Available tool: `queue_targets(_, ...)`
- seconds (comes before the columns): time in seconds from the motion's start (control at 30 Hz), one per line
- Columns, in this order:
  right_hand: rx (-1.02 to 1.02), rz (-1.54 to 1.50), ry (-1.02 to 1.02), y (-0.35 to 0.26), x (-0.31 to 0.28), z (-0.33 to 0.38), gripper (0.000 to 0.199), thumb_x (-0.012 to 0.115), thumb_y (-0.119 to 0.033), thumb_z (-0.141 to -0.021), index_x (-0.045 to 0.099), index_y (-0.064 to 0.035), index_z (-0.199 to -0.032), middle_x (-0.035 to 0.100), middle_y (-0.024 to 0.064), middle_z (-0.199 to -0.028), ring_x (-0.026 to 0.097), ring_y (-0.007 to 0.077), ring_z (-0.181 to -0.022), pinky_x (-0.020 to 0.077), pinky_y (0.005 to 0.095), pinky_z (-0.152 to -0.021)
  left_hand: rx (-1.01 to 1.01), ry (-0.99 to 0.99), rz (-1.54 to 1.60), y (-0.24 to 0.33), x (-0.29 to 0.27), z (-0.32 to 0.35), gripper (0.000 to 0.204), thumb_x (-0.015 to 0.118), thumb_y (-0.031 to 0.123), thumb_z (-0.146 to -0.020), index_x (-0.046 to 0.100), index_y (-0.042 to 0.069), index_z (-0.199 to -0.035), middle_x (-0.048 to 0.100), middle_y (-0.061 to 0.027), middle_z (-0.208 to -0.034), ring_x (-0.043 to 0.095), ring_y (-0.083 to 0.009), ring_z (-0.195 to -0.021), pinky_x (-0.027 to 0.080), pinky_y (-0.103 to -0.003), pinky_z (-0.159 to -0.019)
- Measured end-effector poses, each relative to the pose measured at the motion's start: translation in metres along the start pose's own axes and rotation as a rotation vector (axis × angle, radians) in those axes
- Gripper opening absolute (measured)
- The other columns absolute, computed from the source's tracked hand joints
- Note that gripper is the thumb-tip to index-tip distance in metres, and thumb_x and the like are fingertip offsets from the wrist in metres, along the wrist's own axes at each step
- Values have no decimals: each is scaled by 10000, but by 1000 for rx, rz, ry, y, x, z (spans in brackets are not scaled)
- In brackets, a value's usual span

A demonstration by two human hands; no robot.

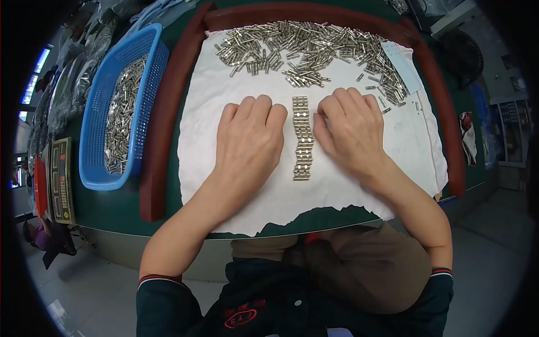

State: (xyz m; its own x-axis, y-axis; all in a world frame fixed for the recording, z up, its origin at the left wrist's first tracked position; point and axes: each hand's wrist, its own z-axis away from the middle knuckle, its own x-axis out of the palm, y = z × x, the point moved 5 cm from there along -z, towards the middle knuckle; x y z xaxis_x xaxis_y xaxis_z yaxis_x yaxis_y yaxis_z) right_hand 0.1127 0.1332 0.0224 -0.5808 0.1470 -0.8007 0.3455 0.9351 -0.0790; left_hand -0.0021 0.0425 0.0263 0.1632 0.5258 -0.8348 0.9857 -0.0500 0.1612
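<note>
While the strip [303, 139] lay between the cloth's [202, 106] side edges, the left hand [251, 135] and right hand [352, 124] curled beside it (any grip hidden); probably slippery and loose, it seemed best pinched by its sides.

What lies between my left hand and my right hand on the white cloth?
In the head view, a narrow strip of metal links lies between your left hand and right hand, on the white cloth.

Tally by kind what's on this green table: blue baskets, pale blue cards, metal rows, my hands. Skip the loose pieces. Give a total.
Blue basket: 1
Pale blue card: 1
Metal row: 1
Left hand and right hand: 2
Total: 5
</note>
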Motion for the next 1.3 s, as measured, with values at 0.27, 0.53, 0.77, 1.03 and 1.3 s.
queue_targets(0.27, 30, -11, -13, -5, -7, 6, 159, 676, -48, -712, 537, -90, -779, 517, 41, -748, 532, 229, -724, 372, 361, -666, -40, -82, 23, 15, -1, 21, 97, 586, 11, -748, 540, 69, -812, 477, -62, -792, 509, -218, -769, 371, -351, -715)
queue_targets(0.53, 50, 7, -3, -8, -6, 9, 156, 661, -42, -705, 521, -87, -757, 515, 46, -732, 534, 231, -716, 372, 361, -664, -92, -351, 66, 36, -11, 54, 874, 688, 479, -781, 415, -138, -1337, 401, -258, -1404, 378, -360, -1329, 271, -496, -1065)
queue_targets(0.77, 35, 11, 19, -12, -7, 11, 156, 652, -42, -696, 512, -88, -747, 517, 51, -732, 530, 238, -707, 373, 365, -665, -82, -382, 57, 35, -3, 55, 1257, 593, 813, -642, 349, -187, -1364, 270, -322, -1508, 195, -403, -1460, 107, -586, -1145)
queue_targets(1.03, 47, -57, -11, -13, -15, 12, 126, 683, -71, -727, 584, -80, -805, 525, 50, -750, 542, 229, -746, 378, 362, -678, -94, -477, -4, 39, 3, 61, 1398, 464, 944, -601, 265, -168, -1425, 203, -308, -1542, 147, -398, -1475, 22, -564, -1163)
queue_targets(1.3, -102, -296, -61, -24, -31, 45, 147, 696, -38, -691, 609, -63, -807, 495, 38, -738, 502, 208, -671, 367, 328, -578, -175, -549, 30, 25, -26, 93, 1261, 541, 858, -651, 299, -83, -1455, 230, -280, -1545, 184, -399, -1465, 108, -548, -1163)
